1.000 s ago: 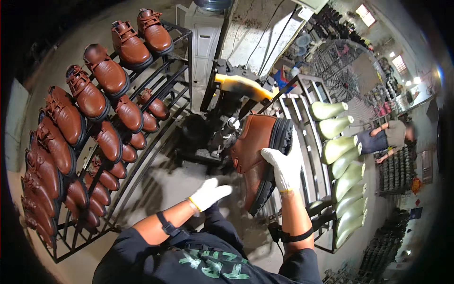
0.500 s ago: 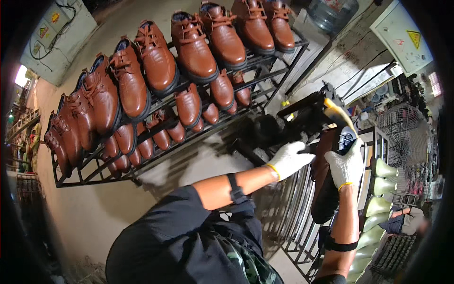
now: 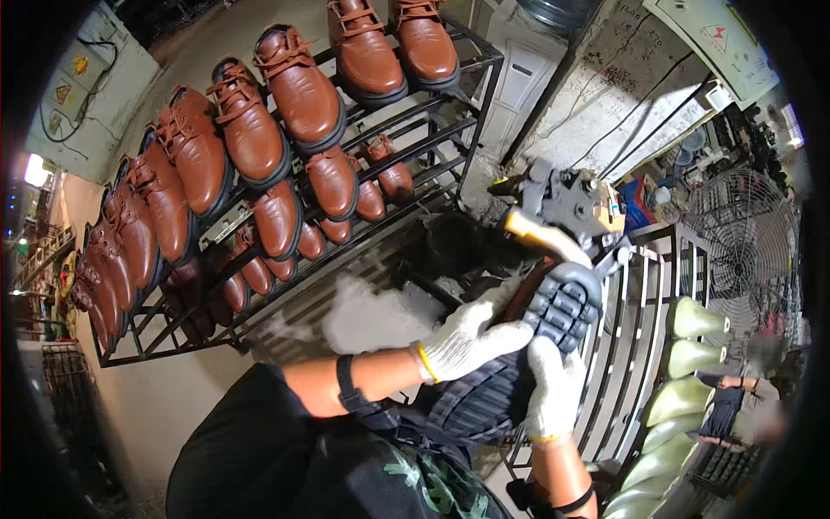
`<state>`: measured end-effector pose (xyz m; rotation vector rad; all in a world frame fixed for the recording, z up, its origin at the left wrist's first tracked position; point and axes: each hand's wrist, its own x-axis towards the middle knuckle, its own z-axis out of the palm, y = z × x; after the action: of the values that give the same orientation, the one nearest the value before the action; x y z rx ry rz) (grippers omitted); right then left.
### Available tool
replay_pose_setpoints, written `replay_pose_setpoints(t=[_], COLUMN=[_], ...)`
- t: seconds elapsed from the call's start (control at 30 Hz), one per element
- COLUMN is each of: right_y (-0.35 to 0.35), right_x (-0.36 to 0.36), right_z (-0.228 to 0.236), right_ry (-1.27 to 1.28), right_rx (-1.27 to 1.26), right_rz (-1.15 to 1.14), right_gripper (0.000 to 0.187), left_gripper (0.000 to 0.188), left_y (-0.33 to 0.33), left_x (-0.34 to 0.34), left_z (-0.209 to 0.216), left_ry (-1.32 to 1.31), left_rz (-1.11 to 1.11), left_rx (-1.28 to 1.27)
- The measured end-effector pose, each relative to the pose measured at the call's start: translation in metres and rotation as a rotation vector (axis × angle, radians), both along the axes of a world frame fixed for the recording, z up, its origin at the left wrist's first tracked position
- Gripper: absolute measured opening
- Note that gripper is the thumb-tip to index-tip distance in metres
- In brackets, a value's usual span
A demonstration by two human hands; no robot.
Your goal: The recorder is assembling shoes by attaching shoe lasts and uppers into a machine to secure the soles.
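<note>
A shoe with a black treaded sole (image 3: 484,389) is held between both my hands, its sole facing up toward me. Only a strip of its brown upper shows along the far edge. My left hand (image 3: 471,339), in a white knit glove, is closed on the shoe's left side, with the fingers partly hidden. On the right side my gloved right hand (image 3: 555,394) grips it, thumb against the sole. Just beyond the heel end a curved yellow and cream piece (image 3: 545,235) sticks out; I cannot tell what it is.
Brown lace-up shoes (image 3: 298,91) fill a black metal rack (image 3: 471,112) at left. Beyond the held shoe stands a dark machine (image 3: 566,203). Pale green shoe lasts (image 3: 692,355) line the right, beside a slatted metal rack (image 3: 640,294). Farther right are a wire fan guard (image 3: 739,233) and a person (image 3: 735,411).
The shoe has turned so its sole faces up and has come left and nearer to me. My left hand, apart from it before, now grips it too. The view has shifted.
</note>
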<state>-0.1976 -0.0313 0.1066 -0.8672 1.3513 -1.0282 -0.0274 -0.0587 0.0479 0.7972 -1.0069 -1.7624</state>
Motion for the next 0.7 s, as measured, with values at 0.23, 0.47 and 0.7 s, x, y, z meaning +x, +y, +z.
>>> replay_pose_setpoints(t=[0.23,0.47,0.7], right_y=[0.012,0.064,0.081], right_x=[-0.006,0.017,0.024], right_z=[-0.004,-0.035,-0.077], right_ry=[-0.002,0.148,0.281], right_rx=[0.051,-0.151,-0.257], right_rz=[-0.066,-0.114,-0.301], right_gripper=[0.033,0.022,0.025], left_gripper=[0.077,0.089,0.096], left_y=[0.008,0.030,0.051], left_x=[-0.011,-0.004,0.007], left_z=[-0.015,-0.034,-0.046], left_ry=[-0.094,0.000,-0.365], left_rz=[0.022,0.121,-0.102], left_rx=[-0.016,-0.151,-0.027])
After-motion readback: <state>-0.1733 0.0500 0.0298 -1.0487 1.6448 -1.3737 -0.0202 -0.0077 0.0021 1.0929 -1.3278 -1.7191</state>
